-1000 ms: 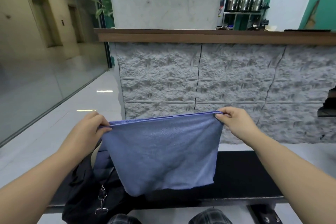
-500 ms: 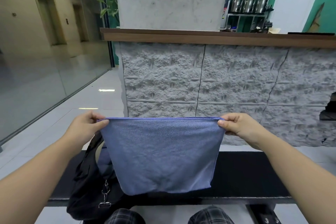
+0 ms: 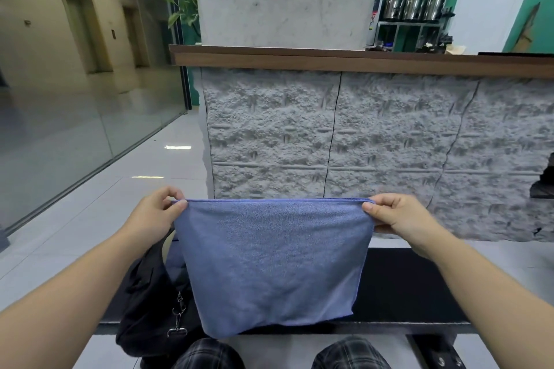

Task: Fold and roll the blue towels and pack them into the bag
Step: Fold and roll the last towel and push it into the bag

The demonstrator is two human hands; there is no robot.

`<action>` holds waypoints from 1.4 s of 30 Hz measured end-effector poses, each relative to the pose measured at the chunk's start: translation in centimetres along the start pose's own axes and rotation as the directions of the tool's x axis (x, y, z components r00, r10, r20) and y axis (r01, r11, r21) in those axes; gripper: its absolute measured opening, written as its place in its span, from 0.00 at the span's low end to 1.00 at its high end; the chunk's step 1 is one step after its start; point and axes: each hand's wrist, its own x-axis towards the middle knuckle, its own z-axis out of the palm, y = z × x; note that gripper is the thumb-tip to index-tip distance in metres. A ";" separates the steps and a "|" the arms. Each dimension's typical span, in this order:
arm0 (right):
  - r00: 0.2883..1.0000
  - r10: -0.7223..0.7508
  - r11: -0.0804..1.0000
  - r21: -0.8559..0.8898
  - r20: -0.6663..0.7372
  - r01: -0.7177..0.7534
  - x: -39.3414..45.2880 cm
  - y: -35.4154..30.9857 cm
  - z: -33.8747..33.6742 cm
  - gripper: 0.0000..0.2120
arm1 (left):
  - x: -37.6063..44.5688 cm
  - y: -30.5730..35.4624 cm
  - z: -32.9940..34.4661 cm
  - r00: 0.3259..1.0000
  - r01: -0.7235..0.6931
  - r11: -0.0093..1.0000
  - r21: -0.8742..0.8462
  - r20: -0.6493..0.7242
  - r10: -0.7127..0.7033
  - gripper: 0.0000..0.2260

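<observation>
So I've got the soft blue terry towel hanging flat in the air over the low black table, left hand and right hand each pinching a top corner. The black fabric bag sits down on the left.

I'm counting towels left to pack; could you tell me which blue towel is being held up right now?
The blue towel stretched between left hand and right hand; the other blue cloth sits behind it, beside the black bag.
</observation>
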 end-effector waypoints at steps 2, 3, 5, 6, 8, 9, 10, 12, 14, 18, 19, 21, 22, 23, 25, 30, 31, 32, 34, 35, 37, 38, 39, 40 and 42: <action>0.997 0.043 0.999 -0.025 -0.069 -0.044 0.2 0.6 0.4 0.05 | -0.4 0.0 0.5 0.999 -0.053 0.968 0.246 0.024 0.049 0.07; 0.992 0.069 0.996 -0.040 -0.104 -0.074 0.3 1.0 0.6 0.06 | -0.7 0.0 0.8 0.997 -0.069 0.957 0.283 0.034 0.062 0.07; 0.978 0.121 0.988 -0.076 -0.170 -0.136 0.5 1.4 1.0 0.09 | -1.0 0.3 1.6 0.997 -0.049 0.986 0.158 0.066 0.039 0.06; 0.969 0.143 0.984 -0.076 -0.202 -0.161 0.5 1.4 1.2 0.10 | -1.1 0.6 2.0 0.997 -0.010 1.000 0.015 0.082 0.009 0.07; 0.953 0.184 0.982 0.002 -0.242 -0.189 0.6 0.9 1.9 0.11 | -1.5 1.7 2.7 0.993 0.076 0.959 -0.272 0.113 -0.046 0.11; 0.948 0.208 0.978 0.066 -0.241 -0.198 0.6 0.5 2.3 0.10 | -1.7 2.3 3.0 0.991 0.099 0.926 -0.363 0.121 -0.059 0.13; 0.948 0.227 0.971 0.122 -0.225 -0.203 0.5 -0.1 2.7 0.08 | -2.1 3.1 3.3 0.991 0.102 0.903 -0.418 0.124 -0.055 0.14; 0.959 0.234 0.963 0.174 -0.159 -0.206 0.3 -1.1 3.7 0.05 | -2.9 4.5 4.0 0.989 0.075 0.881 -0.468 0.147 -0.006 0.13; 0.975 0.205 0.965 0.182 -0.086 -0.187 -0.2 -1.8 4.6 0.07 | -3.6 5.5 4.6 0.975 0.054 0.864 -0.501 0.214 0.063 0.11; 0.991 0.131 0.962 0.238 0.023 -0.133 -1.2 -2.9 6.5 0.09 | -4.9 6.5 6.0 0.937 -0.080 0.892 -0.446 0.272 0.220 0.14; 0.993 0.104 0.960 0.256 0.048 -0.113 -1.5 -3.1 7.0 0.08 | -5.0 6.7 6.4 0.931 -0.117 0.900 -0.420 0.270 0.246 0.15; 0.995 0.054 0.956 0.283 0.086 -0.076 -1.9 -3.3 8.0 0.06 | -5.3 6.9 7.2 0.918 -0.196 0.913 -0.358 0.260 0.300 0.16; 0.994 0.035 0.955 0.288 0.105 -0.064 -2.2 -3.5 8.4 0.05 | -5.5 6.9 7.6 0.912 -0.237 0.917 -0.322 0.253 0.324 0.16; 0.993 0.019 0.958 0.281 0.120 -0.053 -2.4 -3.5 8.8 0.05 | -5.5 6.9 7.9 0.907 -0.277 0.921 -0.275 0.242 0.345 0.17; 0.991 -0.008 0.969 0.244 0.136 -0.026 -2.8 -3.5 9.3 0.05 | -5.8 7.0 8.3 0.893 -0.370 0.918 -0.144 0.218 0.394 0.17; 0.988 -0.054 0.980 0.198 0.145 0.025 -3.5 -3.2 10.0 0.09 | -5.9 7.0 9.0 0.807 -0.585 0.805 0.098 0.175 0.564 0.11; 0.987 -0.057 0.983 0.180 0.152 0.029 -3.6 -3.1 10.1 0.10 | -6.0 7.2 9.1 0.798 -0.600 0.789 0.129 0.163 0.580 0.10; 0.986 -0.063 0.987 0.156 0.157 0.039 -3.6 -3.0 10.2 0.10 | -6.1 7.2 9.1 0.791 -0.612 0.777 0.149 0.145 0.595 0.11; 0.983 -0.091 0.993 0.090 0.157 0.078 -3.7 -2.8 10.3 0.10 | -6.6 7.6 9.1 0.802 -0.598 0.790 0.134 0.097 0.590 0.10; 0.982 -0.101 0.993 0.071 0.157 0.091 -3.8 -2.7 10.4 0.10 | -6.8 7.8 9.0 0.821 -0.571 0.814 0.105 0.076 0.566 0.08; 0.980 -0.114 0.992 0.079 0.163 0.102 -4.0 -2.5 10.5 0.11 | -7.3 8.2 9.1 0.863 -0.504 0.864 0.018 0.052 0.503 0.07; 0.979 -0.120 0.990 0.089 0.165 0.107 -4.2 -2.5 10.5 0.11 | -7.5 8.3 9.2 0.878 -0.476 0.880 -0.013 0.050 0.476 0.10; 0.978 -0.129 0.989 0.098 0.167 0.113 -4.3 -2.6 10.6 0.10 | -7.5 8.3 9.3 0.885 -0.463 0.886 -0.027 0.048 0.464 0.12; 0.976 -0.137 0.986 0.116 0.171 0.118 -4.4 -2.6 10.7 0.09 | -7.5 8.4 9.4 0.886 -0.459 0.888 -0.032 0.047 0.460 0.12; 0.971 -0.152 0.980 0.157 0.183 0.124 -4.6 -2.7 10.9 0.07 | -7.5 8.6 9.5 0.886 -0.461 0.887 -0.034 0.044 0.462 0.13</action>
